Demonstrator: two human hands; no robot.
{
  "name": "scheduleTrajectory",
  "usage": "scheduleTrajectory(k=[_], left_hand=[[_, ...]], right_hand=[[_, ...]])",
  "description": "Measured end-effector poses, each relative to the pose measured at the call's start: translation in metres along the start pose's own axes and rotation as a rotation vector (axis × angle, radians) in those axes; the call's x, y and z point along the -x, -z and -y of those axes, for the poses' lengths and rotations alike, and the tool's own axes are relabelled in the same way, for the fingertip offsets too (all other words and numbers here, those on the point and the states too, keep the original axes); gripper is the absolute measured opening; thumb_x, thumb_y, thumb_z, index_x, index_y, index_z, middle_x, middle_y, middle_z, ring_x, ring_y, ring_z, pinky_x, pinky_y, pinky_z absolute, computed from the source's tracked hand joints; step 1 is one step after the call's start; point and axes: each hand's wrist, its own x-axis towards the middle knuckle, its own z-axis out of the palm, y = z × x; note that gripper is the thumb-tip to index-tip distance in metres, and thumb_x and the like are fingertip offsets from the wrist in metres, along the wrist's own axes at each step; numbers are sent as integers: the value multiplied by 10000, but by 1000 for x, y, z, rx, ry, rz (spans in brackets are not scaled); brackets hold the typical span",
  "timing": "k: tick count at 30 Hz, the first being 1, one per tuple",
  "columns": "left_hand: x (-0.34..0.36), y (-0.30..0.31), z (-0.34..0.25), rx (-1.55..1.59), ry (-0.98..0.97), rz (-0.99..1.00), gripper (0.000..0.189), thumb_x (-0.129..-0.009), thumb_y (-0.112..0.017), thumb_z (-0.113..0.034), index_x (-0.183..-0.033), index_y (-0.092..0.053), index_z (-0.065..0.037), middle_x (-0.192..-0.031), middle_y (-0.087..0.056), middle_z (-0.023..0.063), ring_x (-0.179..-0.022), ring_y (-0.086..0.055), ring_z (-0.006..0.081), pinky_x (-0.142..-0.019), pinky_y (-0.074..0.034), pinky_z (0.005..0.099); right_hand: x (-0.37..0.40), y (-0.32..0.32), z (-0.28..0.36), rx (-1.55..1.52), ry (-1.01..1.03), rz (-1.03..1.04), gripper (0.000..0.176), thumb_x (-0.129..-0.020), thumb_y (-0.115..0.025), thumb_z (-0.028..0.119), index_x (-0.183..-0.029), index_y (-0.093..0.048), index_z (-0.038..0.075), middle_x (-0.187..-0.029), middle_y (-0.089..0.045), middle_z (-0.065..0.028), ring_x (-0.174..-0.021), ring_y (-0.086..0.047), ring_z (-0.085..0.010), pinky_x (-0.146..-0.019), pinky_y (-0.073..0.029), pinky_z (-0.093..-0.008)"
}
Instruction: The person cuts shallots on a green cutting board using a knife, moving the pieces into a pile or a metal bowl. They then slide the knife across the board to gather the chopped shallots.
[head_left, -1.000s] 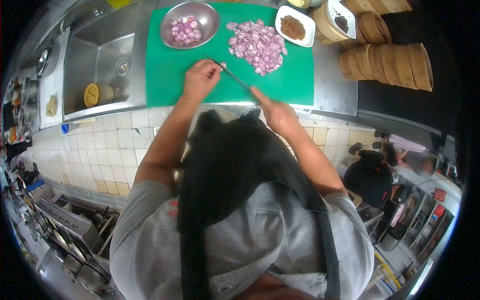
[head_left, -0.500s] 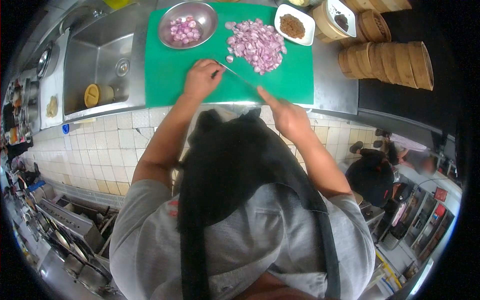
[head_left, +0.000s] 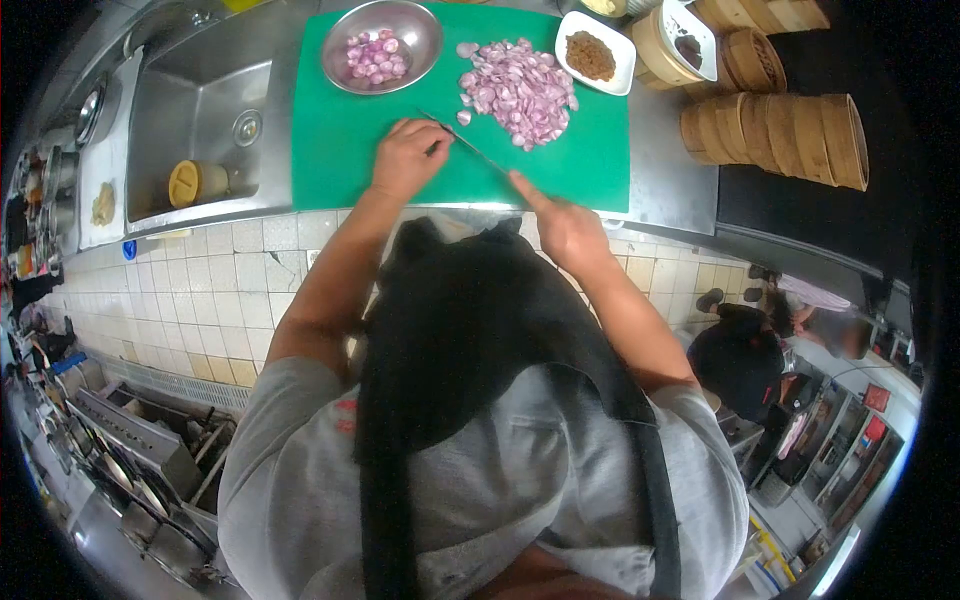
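My right hand (head_left: 568, 228) grips a knife (head_left: 470, 148), its index finger stretched along the back of the blade. The blade slants up and left across the green cutting board (head_left: 330, 160), its tip just past my left fingers. Beside the blade, my left hand (head_left: 410, 158) is closed with curled fingers on the board; what it holds, if anything, is hidden. Beyond the knife lies a pile of sliced shallots (head_left: 520, 92), with one loose piece nearer the blade. Peeled shallots (head_left: 376, 58) sit in a steel bowl (head_left: 420, 45) at the board's back left.
A white dish (head_left: 622, 75) of brown food stands at the board's back right corner. Bamboo steamers (head_left: 775, 135) are stacked farther right. To the left is a sink (head_left: 215, 110) with a yellow-lidded container (head_left: 196, 184). Another person (head_left: 745, 355) is at the far right.
The knife tip has shifted slightly up and left, past my left fingers. My right hand has moved a little left. The whole view has shifted slightly.
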Motion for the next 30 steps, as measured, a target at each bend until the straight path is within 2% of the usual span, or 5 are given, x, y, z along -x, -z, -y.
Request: scheduleTrajectory(k=[3,12,21,24,30], left_hand=[[-1,-2,-1,3,3,3,106,-811,-830,-51,-882,-766,-95,-976,-780,52,-884,-730,264,-784,-609,387],[1,-3,0,-13,-1,15,105,-807,-830,-50,-879,-766,-91,-984,-782,52,-891,-733,272,-803,-608,396],[2,-4,-3,1,10,-11,92,-807,-822,-63,-856,-754,-102,-960,-772,48,-889,-726,284,-816,-605,406],[2,-1,-1,1,5,-11,90,-806,-818,-54,-857,-759,-98,-959,-778,51,-886,-731,280,-823,-605,403],[2,-3,0,-14,-3,-3,90,-806,-819,-52,-865,-766,-95,-963,-785,57,-888,-738,275,-834,-603,402]], right_hand=[[5,2,8,-43,26,-87,737,-934,-512,69,-1634,-494,296,-979,-728,-289,-856,-709,-475,-782,-575,-562],[3,3,14,7,-77,76,748,-941,-517,54,-1646,-467,301,-999,-733,-297,-842,-720,-466,-765,-583,-565],[3,-8,6,-28,-61,77,767,-942,-523,72,-1659,-437,328,-996,-732,-300,-833,-723,-468,-757,-584,-570],[0,-8,8,-37,-33,24,740,-955,-517,12,-1644,-471,277,-960,-723,-295,-836,-697,-481,-744,-545,-569],[1,-10,10,-58,-95,79,708,-993,-513,38,-1650,-454,293,-1045,-731,-307,-898,-706,-492,-798,-557,-573]])
